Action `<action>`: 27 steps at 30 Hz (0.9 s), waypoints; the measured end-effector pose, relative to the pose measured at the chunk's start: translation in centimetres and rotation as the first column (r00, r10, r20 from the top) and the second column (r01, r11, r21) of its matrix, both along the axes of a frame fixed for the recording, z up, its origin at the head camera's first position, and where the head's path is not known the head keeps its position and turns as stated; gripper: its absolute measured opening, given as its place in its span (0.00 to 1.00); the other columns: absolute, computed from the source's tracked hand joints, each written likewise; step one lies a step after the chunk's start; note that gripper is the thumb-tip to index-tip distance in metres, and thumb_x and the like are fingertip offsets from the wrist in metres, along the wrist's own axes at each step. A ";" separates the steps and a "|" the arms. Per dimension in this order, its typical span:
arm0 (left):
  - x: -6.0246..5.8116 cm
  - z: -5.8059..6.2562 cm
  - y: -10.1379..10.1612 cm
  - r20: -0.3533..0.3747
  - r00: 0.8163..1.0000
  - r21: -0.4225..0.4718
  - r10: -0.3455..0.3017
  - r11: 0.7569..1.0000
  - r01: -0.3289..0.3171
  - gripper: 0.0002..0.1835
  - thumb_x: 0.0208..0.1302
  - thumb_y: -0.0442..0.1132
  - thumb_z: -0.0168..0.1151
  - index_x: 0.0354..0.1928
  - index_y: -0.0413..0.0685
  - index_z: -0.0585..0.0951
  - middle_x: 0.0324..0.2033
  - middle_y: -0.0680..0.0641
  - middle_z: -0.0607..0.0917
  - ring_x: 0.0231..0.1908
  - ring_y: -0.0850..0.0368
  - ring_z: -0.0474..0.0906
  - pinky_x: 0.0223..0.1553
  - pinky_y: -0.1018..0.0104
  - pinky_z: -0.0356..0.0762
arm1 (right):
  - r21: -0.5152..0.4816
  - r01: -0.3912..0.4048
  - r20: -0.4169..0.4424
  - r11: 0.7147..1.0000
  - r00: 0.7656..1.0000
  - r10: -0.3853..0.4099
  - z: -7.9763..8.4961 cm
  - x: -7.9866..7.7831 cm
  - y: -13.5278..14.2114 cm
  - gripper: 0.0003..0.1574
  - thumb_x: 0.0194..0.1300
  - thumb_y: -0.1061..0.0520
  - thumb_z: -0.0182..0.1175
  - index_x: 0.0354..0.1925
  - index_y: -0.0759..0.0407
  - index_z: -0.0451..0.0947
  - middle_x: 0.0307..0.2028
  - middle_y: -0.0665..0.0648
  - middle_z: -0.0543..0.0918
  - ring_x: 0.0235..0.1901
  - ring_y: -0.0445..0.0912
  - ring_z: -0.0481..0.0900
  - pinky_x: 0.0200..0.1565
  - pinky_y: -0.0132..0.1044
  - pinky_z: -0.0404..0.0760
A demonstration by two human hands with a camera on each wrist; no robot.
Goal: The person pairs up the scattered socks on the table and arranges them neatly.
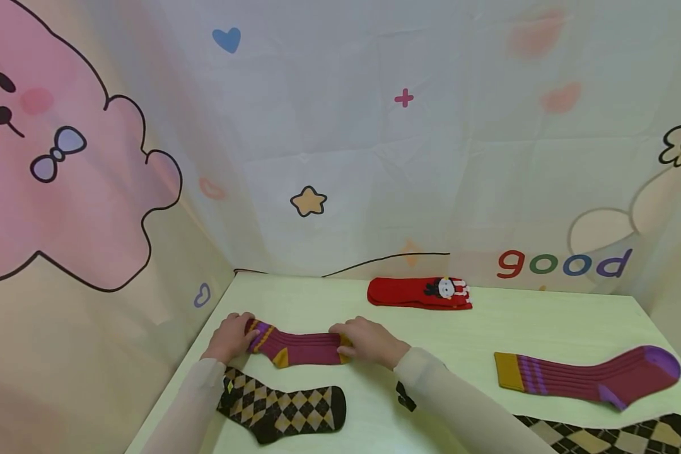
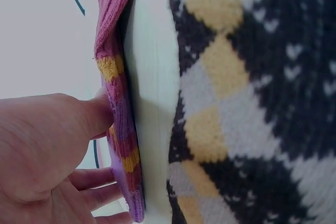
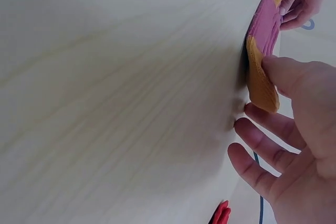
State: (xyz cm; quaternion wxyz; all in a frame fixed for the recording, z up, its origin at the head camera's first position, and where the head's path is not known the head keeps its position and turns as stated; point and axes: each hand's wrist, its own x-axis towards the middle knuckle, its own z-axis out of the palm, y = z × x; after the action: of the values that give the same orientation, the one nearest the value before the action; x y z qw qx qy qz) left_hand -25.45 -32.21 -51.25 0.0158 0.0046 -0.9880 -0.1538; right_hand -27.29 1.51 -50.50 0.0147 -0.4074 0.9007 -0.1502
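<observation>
A maroon ribbed sock (image 1: 312,349) lies lengthwise between the two hands, with mustard heel and toe and a purple-and-mustard striped cuff. At its cuff end, the left hand (image 1: 229,338) pinches the fabric; the left wrist view shows the thumb over the striped cuff (image 2: 119,114) and the fingers along its edge. My right hand (image 1: 372,341) holds the other end. In the right wrist view its thumb lies on the mustard toe (image 3: 261,80), and the other fingers are spread beside it, near the tabletop. Just in front lies a black, tan and grey argyle sock (image 1: 301,411).
Folded red socks (image 1: 414,294) with a cartoon figure lie at the back of the pale table (image 1: 448,334). On the right is another maroon sock (image 1: 579,378) with purple toe and heel. Another argyle sock (image 1: 618,438) is partly cut off below. A printed curtain (image 1: 352,139) surrounds the table.
</observation>
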 end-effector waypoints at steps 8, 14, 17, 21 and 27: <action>-0.3 -0.6 -0.3 -0.004 1.000 0.005 0.007 1.000 -0.007 0.21 0.72 0.41 0.65 0.62 0.38 0.77 0.53 0.29 0.77 0.47 0.36 0.77 0.53 0.36 0.77 | 0.011 0.005 -0.014 1.000 1.000 -0.005 -0.2 0.2 -0.1 0.23 0.68 0.51 0.70 0.59 0.52 0.83 0.42 0.50 0.85 0.40 0.42 0.76 0.43 0.35 0.80; -0.3 -0.6 -0.3 0.000 1.000 -0.010 0.000 1.000 0.000 0.22 0.72 0.42 0.65 0.61 0.38 0.77 0.52 0.30 0.78 0.46 0.37 0.78 0.51 0.37 0.78 | 0.005 0.004 -0.017 1.000 1.000 -0.004 -0.4 0.3 0.0 0.24 0.67 0.51 0.71 0.60 0.52 0.83 0.44 0.51 0.85 0.42 0.44 0.77 0.44 0.36 0.80; -0.3 -0.6 -0.4 0.000 1.000 -0.016 0.001 1.000 -0.001 0.21 0.72 0.42 0.65 0.61 0.38 0.78 0.52 0.30 0.78 0.46 0.37 0.78 0.51 0.37 0.78 | 0.001 0.002 -0.016 1.000 1.000 -0.002 -0.4 0.3 0.1 0.24 0.67 0.51 0.71 0.59 0.52 0.83 0.44 0.51 0.85 0.43 0.44 0.77 0.43 0.35 0.80; -0.4 -0.6 -0.3 0.000 1.000 -0.015 0.010 1.000 -0.010 0.22 0.72 0.42 0.65 0.61 0.38 0.78 0.53 0.30 0.78 0.47 0.37 0.78 0.52 0.37 0.77 | -0.002 0.001 -0.015 1.000 1.000 -0.001 -0.4 0.3 0.1 0.24 0.67 0.51 0.71 0.59 0.52 0.83 0.44 0.51 0.85 0.42 0.43 0.76 0.43 0.35 0.79; -0.5 -0.7 -0.6 -0.024 1.000 0.003 0.007 1.000 -0.007 0.21 0.70 0.42 0.68 0.59 0.38 0.79 0.51 0.31 0.77 0.47 0.37 0.75 0.52 0.37 0.77 | -0.002 -0.004 -0.019 1.000 1.000 0.004 -0.3 0.3 0.1 0.23 0.67 0.52 0.71 0.59 0.53 0.83 0.43 0.51 0.85 0.41 0.43 0.76 0.41 0.34 0.79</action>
State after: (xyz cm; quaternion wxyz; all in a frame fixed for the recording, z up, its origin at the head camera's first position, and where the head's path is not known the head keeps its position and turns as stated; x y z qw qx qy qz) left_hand -25.99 -32.78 -51.97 0.0280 0.0063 -0.9875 -0.1551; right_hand -26.96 1.57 -50.83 0.0061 -0.4105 0.8999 -0.1473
